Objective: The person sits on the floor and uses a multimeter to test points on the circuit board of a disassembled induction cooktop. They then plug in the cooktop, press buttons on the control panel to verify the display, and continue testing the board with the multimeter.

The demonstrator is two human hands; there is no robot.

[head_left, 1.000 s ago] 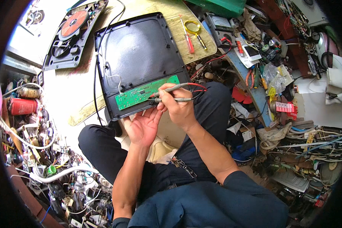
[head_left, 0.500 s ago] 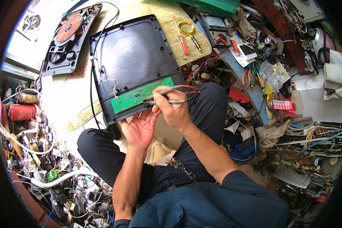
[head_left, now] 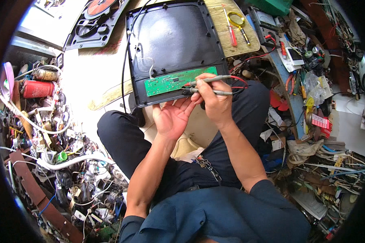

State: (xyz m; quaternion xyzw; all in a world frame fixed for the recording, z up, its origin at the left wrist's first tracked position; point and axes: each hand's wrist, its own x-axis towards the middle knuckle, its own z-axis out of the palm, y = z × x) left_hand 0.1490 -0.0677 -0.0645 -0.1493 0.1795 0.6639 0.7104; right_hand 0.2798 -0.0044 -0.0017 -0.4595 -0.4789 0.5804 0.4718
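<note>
The right hand [head_left: 217,102] is gripping two probes [head_left: 221,78] over the board [head_left: 160,86] lying in the cover [head_left: 174,36], ahead of both hands. The left hand [head_left: 171,120] is resting open under the cover. A printed pack [head_left: 320,121] is sitting well to their right

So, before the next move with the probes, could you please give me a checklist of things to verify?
1. Both probes held in the right hand: ok.
2. Left hand at the near edge of the black panel: ok.
3. Green circuit board lying on the panel: ok.
4. Probe tips touching the intended spots: cannot tell, too small.
5. Red-handled screwdriver clear of the board: ok, on the table.
</note>
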